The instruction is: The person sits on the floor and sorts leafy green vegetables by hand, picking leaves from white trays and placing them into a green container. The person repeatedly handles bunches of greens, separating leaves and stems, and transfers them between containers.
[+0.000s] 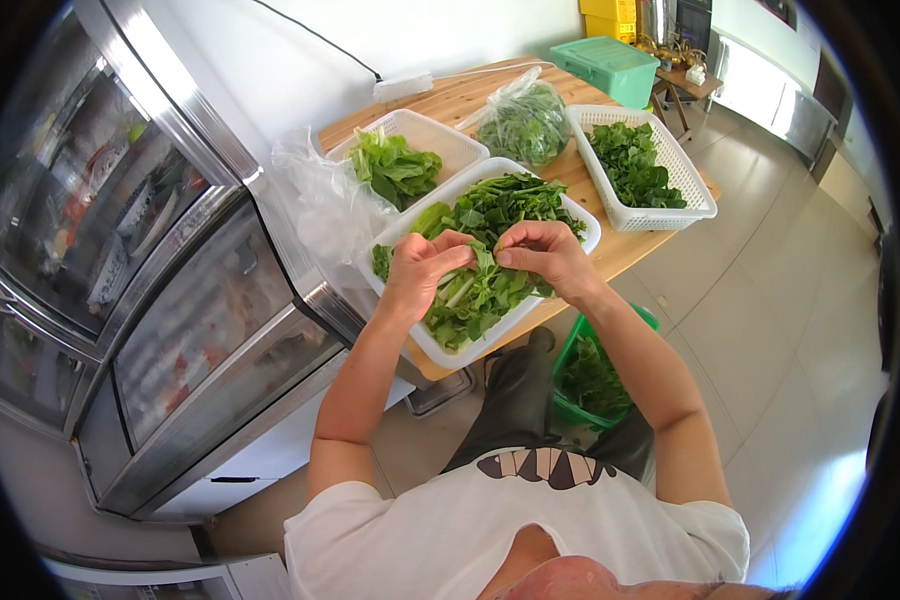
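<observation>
Both hands meet above a white plastic basket (461, 358) heaped with leafy greens (514, 199). Between thumb and forefinger, my left hand (426, 270) pinches a leafy green sprig (486, 264). My right hand (544, 259) grips a small piece of the same sprig at its other side, fingertips close to the left ones. Pale stems and loose leaves lie in the basket below the hands. How the sprig runs behind the fingers is partly hidden.
On the wooden table (622, 259) are a basket of lettuce-like leaves (396, 166), bagged greens (525, 124), a basket of dark greens (634, 165) and clear plastic bags (330, 199). A glass display fridge (195, 367) flanks the left. A green basket (596, 375) holding greens sits on the floor.
</observation>
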